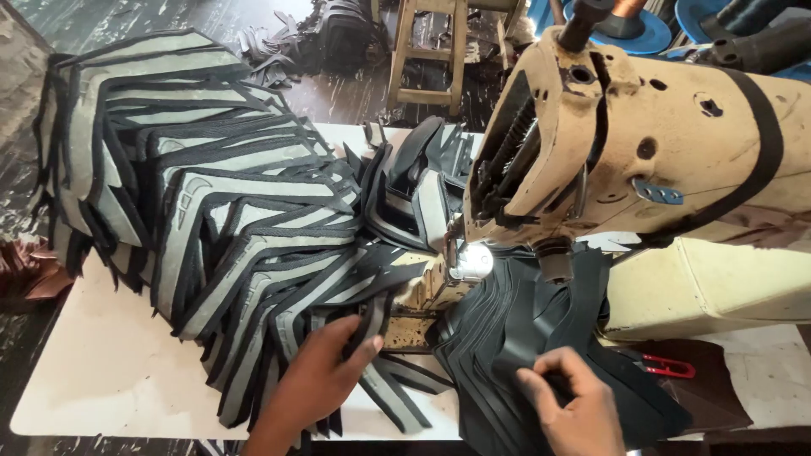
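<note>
Two hands work below our sewing machine (642,143): our left hand (317,371) grips a grey-and-black cut piece (372,325) from the fanned pile (220,211) on the tabletop (101,380); our right hand (570,405) pinches the black leather stack (524,329).

cream sewing machine (676,152), red snips (667,366), wooden stool (431,51)

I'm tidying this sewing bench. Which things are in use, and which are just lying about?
In use:
left hand on a grey-and-black piece
right hand on the stack of black pieces
sewing machine

Lying about:
big pile of grey-and-black pieces
red snips
wooden stool
</note>
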